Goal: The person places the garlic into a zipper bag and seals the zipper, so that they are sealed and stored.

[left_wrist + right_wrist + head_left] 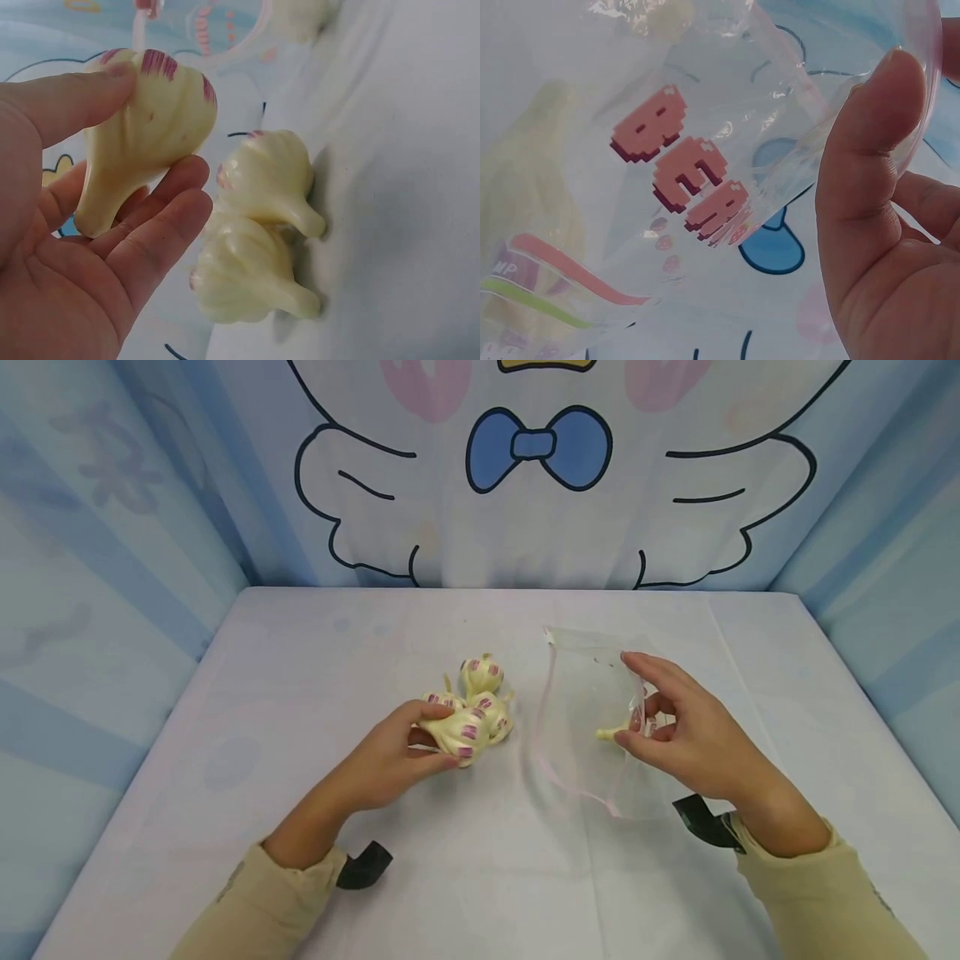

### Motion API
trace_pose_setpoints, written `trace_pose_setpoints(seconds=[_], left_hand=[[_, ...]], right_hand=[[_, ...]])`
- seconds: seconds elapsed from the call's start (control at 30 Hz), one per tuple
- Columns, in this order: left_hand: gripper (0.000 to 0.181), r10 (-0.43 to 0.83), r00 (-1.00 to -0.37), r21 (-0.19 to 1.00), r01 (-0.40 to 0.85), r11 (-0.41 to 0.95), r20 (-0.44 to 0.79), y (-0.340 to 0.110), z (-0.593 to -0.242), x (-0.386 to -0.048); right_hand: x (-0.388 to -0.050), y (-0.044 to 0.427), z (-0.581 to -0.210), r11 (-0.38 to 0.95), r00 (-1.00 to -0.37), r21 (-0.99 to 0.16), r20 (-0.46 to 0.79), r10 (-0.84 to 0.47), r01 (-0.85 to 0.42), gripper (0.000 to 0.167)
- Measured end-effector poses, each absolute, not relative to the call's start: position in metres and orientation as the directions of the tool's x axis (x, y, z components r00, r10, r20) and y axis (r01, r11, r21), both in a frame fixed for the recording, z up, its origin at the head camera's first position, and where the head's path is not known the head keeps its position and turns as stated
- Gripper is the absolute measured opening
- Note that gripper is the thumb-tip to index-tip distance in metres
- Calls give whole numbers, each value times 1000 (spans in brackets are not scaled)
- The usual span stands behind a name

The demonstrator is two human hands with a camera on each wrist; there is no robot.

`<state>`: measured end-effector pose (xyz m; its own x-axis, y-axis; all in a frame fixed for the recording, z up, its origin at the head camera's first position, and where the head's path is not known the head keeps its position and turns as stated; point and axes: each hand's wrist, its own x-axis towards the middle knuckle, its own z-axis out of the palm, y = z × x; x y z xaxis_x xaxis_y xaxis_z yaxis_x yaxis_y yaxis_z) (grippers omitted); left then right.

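My left hand [390, 760] pinches a cream garlic bulb [459, 732] with purple marks between thumb and fingers; the left wrist view shows this bulb [150, 120] lifted beside two others [266, 180]. Several more bulbs [482, 675] lie clustered just behind it on the table. To the right, my right hand [697, 727] holds the edge of a clear plastic bag [577, 718] with a pink rim. A pale bulb stem [611, 732] shows through the bag near my right thumb. In the right wrist view, red printed letters [686, 165] stand on the bag, with a blurred bulb [532, 202] behind the film.
A white cloth [480, 877] covers the table. Behind it hangs a curtain [540, 543] with a blue bow print, and patterned blue curtains [90, 610] stand at both sides. Dark straps [364, 866] stick out at the cuffs.
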<state>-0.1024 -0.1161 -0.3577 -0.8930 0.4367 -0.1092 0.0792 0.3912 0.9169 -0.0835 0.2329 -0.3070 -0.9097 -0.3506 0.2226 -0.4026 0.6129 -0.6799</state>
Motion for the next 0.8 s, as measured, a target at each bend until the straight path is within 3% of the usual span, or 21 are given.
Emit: trace_pose_setpoints(seconds=[0.33,0.57,0.8], left_hand=[[55,531,-848,926,208,314,11,-89,-346,-104],[53,574,-814,866,346,361,85,-64,-339,-108],[53,586,-807,767,423,482,77,-42,-333,-111]], right_hand=[[-84,233,-307,617,-915,-683,214,-342,-390,82],[-84,232,-306,626,-919,-680,211,-333,-383,82],[-84,231,-307,620,-920,-687,206,-333,-378,80]])
